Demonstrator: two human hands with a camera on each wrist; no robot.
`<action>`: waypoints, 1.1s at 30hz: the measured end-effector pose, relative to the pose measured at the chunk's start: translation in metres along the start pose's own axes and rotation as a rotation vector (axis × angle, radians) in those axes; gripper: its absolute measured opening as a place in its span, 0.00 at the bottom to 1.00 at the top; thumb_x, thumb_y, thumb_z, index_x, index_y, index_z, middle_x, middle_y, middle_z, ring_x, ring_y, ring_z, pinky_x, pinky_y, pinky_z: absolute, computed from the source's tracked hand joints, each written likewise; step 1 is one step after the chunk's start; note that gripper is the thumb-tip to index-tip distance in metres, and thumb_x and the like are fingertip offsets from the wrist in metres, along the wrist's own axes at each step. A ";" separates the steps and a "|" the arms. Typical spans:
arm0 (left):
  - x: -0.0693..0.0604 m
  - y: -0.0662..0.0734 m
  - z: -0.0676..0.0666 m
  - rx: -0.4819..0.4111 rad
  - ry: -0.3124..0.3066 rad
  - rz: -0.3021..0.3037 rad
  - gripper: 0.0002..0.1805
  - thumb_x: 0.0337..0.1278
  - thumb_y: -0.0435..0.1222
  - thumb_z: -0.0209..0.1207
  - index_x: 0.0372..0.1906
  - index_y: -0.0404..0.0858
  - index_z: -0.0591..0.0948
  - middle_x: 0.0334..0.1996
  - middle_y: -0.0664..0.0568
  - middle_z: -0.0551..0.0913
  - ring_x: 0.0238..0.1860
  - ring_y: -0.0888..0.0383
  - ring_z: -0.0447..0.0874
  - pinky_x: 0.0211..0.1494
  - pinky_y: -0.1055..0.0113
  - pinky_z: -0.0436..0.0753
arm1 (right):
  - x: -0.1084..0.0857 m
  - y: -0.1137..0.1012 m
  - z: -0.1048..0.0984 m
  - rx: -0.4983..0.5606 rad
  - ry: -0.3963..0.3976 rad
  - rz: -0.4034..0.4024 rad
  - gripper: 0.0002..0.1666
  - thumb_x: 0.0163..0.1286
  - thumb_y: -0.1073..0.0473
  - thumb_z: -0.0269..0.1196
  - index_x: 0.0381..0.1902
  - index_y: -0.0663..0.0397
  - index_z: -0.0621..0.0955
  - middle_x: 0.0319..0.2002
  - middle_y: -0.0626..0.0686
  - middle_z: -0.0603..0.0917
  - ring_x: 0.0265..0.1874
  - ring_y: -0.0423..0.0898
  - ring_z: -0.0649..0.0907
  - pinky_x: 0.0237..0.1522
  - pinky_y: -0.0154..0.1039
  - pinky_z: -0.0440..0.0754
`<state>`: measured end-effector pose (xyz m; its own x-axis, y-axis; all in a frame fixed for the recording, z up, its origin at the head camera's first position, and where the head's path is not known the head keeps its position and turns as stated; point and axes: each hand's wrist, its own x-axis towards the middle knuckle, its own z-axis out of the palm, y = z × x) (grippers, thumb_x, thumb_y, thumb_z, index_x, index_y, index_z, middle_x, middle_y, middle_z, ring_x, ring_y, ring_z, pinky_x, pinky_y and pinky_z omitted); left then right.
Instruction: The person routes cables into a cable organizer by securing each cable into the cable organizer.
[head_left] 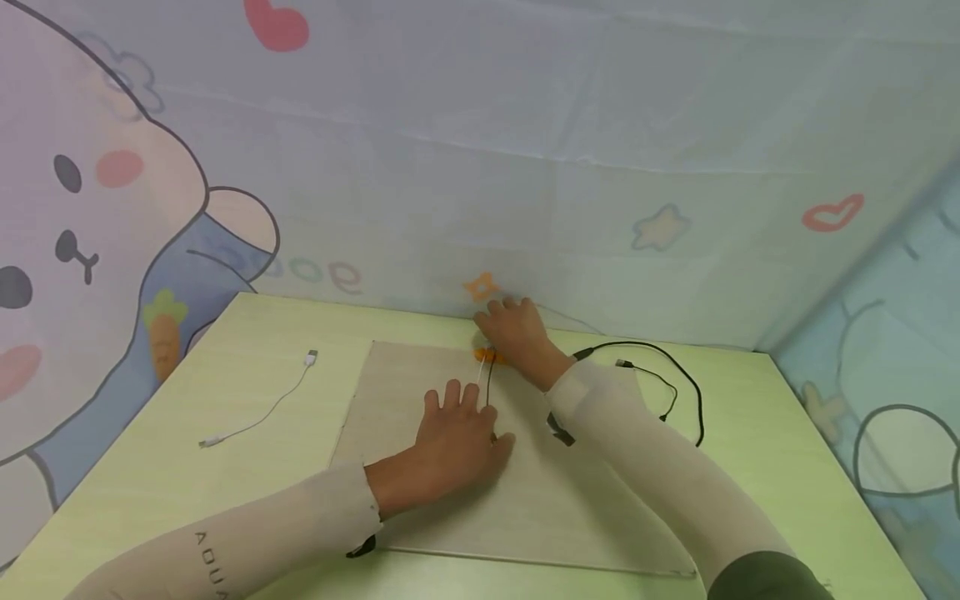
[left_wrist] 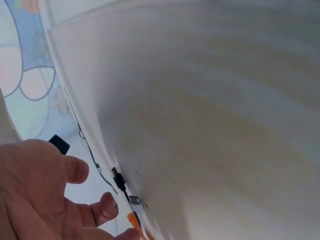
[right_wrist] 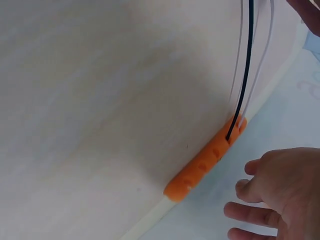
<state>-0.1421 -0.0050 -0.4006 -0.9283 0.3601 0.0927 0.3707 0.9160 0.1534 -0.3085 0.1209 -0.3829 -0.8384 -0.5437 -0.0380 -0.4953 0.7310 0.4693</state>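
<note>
An orange holder with a row of notches point(right_wrist: 200, 167) lies at the board's far edge, a black cable point(right_wrist: 247, 65) and a white cable point(right_wrist: 262, 60) running through its notches. My right hand point(head_left: 519, 342) is beside the holder, fingers loosely bent and holding nothing visible. Nearer to me, my left hand point(head_left: 457, 437) is over the board with its fingers spread. In the left wrist view, a black USB plug point(left_wrist: 118, 178) and a white plug point(left_wrist: 135, 201) lie just past the left fingertips.
A pale board point(head_left: 420, 525) covers the middle of the table point(head_left: 187, 508). On the left lies a white cable point(head_left: 273, 406). Toward the right are a thick black cable point(head_left: 693, 383) and a short black cable point(head_left: 660, 377). A printed cloth point(head_left: 450, 125) hangs behind.
</note>
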 end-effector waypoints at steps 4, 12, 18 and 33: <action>-0.004 -0.007 0.002 -0.024 0.005 -0.021 0.20 0.83 0.52 0.57 0.50 0.39 0.87 0.46 0.42 0.77 0.53 0.42 0.68 0.56 0.43 0.69 | 0.003 -0.009 0.003 0.035 0.035 -0.017 0.20 0.83 0.58 0.69 0.69 0.47 0.82 0.62 0.54 0.87 0.58 0.54 0.87 0.60 0.52 0.88; -0.017 -0.023 0.001 -0.051 0.018 -0.055 0.16 0.81 0.48 0.59 0.51 0.38 0.83 0.44 0.41 0.76 0.51 0.40 0.69 0.53 0.41 0.70 | 0.007 -0.025 0.003 0.009 0.078 -0.051 0.15 0.87 0.53 0.65 0.66 0.44 0.83 0.61 0.53 0.86 0.58 0.53 0.86 0.59 0.49 0.86; -0.023 -0.036 0.000 -0.044 0.018 -0.077 0.15 0.81 0.48 0.59 0.51 0.39 0.81 0.43 0.40 0.75 0.50 0.39 0.69 0.52 0.40 0.69 | 0.005 -0.039 -0.002 -0.006 0.093 -0.073 0.14 0.88 0.57 0.62 0.66 0.42 0.83 0.61 0.51 0.87 0.57 0.52 0.87 0.58 0.47 0.86; -0.043 -0.065 -0.006 -0.027 0.018 -0.134 0.14 0.81 0.46 0.60 0.45 0.39 0.77 0.39 0.41 0.72 0.48 0.38 0.68 0.50 0.40 0.69 | 0.012 -0.063 -0.005 0.026 0.162 -0.143 0.12 0.90 0.57 0.58 0.64 0.43 0.83 0.57 0.50 0.88 0.54 0.50 0.87 0.57 0.44 0.86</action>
<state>-0.1258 -0.0807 -0.4083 -0.9689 0.2315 0.0872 0.2444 0.9504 0.1923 -0.2859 0.0662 -0.4084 -0.7128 -0.7002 0.0409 -0.6139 0.6511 0.4463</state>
